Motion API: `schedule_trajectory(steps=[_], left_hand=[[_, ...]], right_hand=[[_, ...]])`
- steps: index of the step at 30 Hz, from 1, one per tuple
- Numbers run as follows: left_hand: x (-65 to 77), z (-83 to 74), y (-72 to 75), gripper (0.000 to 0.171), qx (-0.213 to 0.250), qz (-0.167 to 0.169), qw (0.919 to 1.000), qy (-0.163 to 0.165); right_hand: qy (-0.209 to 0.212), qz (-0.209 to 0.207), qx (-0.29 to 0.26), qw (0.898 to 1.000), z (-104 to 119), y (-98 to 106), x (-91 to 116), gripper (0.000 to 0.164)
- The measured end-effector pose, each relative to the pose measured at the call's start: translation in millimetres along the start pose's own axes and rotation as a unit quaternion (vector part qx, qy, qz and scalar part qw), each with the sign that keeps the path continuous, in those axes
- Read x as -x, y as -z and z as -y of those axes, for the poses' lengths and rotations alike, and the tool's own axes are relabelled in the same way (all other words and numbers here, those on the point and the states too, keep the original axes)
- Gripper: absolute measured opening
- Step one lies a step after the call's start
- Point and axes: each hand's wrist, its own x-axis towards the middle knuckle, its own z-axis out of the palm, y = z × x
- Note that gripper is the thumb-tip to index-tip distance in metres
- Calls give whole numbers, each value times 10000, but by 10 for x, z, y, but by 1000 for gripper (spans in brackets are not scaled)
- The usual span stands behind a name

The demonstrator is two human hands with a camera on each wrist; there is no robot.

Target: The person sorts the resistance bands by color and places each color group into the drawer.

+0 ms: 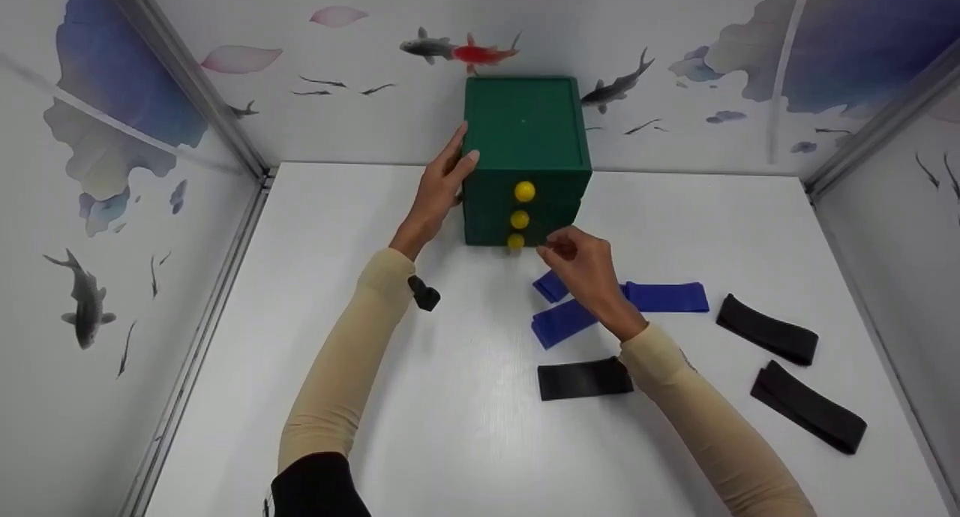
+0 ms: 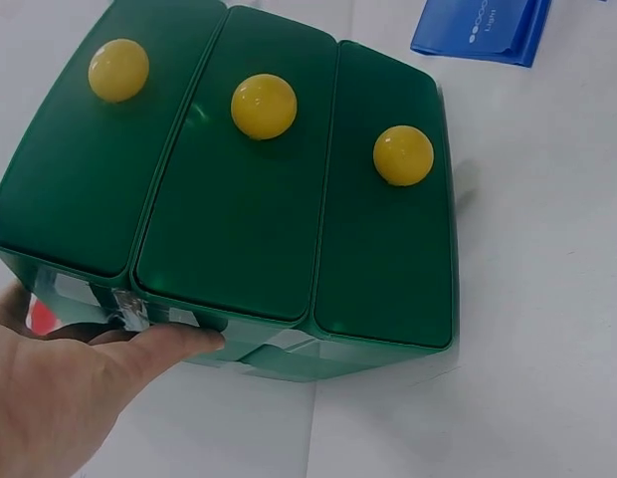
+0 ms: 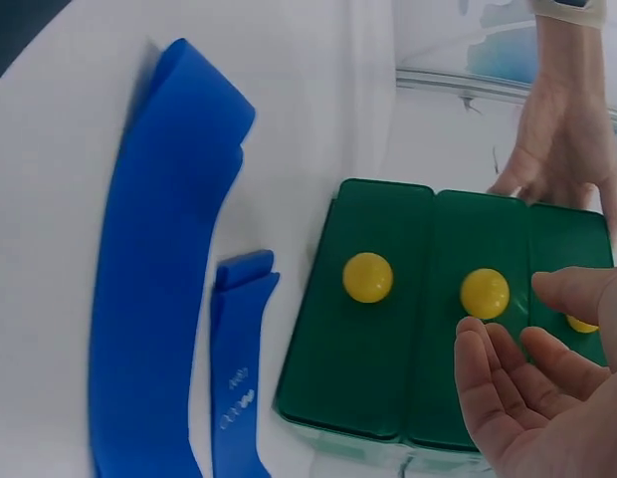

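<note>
A green box with three drawers [image 1: 525, 123] stands against the back wall, all its drawers closed. Each drawer front carries a round yellow knob [image 2: 404, 155]. My left hand [image 1: 439, 194] lies along the box's left side, fingers extended, with the thumb flat on that side in the left wrist view. In front of the box's lower right is my right hand [image 1: 589, 266], fingers loosely bent and nothing between them. In the right wrist view its fingertips [image 3: 475, 327] overlap the middle knob [image 3: 485, 294], thumb apart from the fingers.
Below and beside my right hand lie flat blue loop bands [image 1: 667, 297], one printed "Light" in the left wrist view. Nearer the front is a black band [image 1: 585, 379]. Two more black bands [image 1: 766, 329] lie at the right. Printed wall panels [image 1: 360, 119] enclose the white table [image 1: 450, 427].
</note>
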Motion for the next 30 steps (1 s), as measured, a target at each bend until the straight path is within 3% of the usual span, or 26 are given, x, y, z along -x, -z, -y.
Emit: schedule_trajectory(steps=[7,18,30], left_hand=[[6,9,-6,72,-10,0,10000,-1],[-7,36,-18,69,24,42,10000,-80],[-8,25,-1,68,64,18,9999,-115]], right_hand=[[-146,256,-40,9996,-153,-109,-35,27],[-311,333,-234,9987,-296,-131,-136,30],[-383,311,-493,9976,-213,-172,-264,34]])
